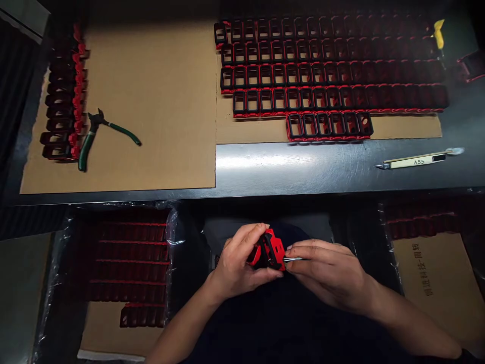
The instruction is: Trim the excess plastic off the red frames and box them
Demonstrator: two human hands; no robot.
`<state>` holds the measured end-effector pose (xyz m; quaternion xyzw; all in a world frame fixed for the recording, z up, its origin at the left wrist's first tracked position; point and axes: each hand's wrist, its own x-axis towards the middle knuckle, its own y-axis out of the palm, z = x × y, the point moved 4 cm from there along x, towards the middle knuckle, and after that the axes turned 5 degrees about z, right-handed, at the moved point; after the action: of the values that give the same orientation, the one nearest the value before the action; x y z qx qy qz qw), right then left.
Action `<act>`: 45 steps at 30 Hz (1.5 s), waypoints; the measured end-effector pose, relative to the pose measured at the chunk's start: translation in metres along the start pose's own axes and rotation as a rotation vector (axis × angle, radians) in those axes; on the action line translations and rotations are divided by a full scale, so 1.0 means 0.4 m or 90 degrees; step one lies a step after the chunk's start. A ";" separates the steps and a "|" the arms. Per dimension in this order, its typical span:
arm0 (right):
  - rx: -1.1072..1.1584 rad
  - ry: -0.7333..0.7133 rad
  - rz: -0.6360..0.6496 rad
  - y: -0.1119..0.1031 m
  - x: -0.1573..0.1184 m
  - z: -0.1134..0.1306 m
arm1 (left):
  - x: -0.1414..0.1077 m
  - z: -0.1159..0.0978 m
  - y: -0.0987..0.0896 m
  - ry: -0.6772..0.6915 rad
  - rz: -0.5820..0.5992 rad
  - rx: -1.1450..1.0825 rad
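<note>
Going by the head view, the left hand [237, 260] has the red-and-black frame [278, 248] pinched near the surface [303, 174]; the right hand [329, 263] pinches a thin metallic piece [293, 259] at its side. Probably light, stiff plastic, kinda slick, so grab the outer edges.

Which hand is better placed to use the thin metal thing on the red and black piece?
Probably the right hand: it pinches the thin metal thing, whose end is at the red and black piece. The left hand is busy holding that piece from the other side.
</note>
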<state>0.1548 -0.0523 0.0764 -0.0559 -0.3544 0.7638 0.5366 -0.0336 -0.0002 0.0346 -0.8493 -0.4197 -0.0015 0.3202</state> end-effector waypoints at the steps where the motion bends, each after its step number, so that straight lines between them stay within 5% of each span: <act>1: -0.002 -0.004 0.002 0.001 0.001 0.003 | -0.001 0.001 0.002 -0.003 0.001 -0.006; 6: -0.057 -0.009 -0.035 -0.015 0.035 -0.016 | -0.015 0.023 0.008 -0.014 -0.060 -0.107; 11: -0.214 0.057 -0.185 -0.055 0.120 -0.162 | -0.047 0.049 0.013 -0.069 -0.156 -0.298; 14: -0.298 0.121 -0.185 -0.053 0.157 -0.240 | -0.059 0.046 0.013 -0.079 -0.173 -0.333; 19: -0.250 0.137 -0.262 -0.058 0.131 -0.167 | -0.063 0.037 0.007 -0.041 -0.194 -0.289; 21: -0.077 0.169 -0.208 -0.046 0.110 -0.117 | -0.062 0.038 0.010 -0.018 -0.193 -0.282; 25: 0.318 0.318 0.035 0.031 0.083 -0.066 | -0.057 0.040 0.015 0.023 -0.175 -0.242; 28: 0.439 0.385 0.100 0.071 0.077 -0.062 | -0.046 0.036 0.011 0.053 -0.138 -0.183; 45: 0.340 0.351 0.193 0.070 0.095 -0.053 | -0.017 -0.015 -0.023 0.152 -0.057 0.073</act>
<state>0.1269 -0.0144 0.0549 -0.1686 0.0258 0.8557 0.4886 -0.0428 -0.0041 0.0424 -0.8040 -0.4152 -0.0929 0.4154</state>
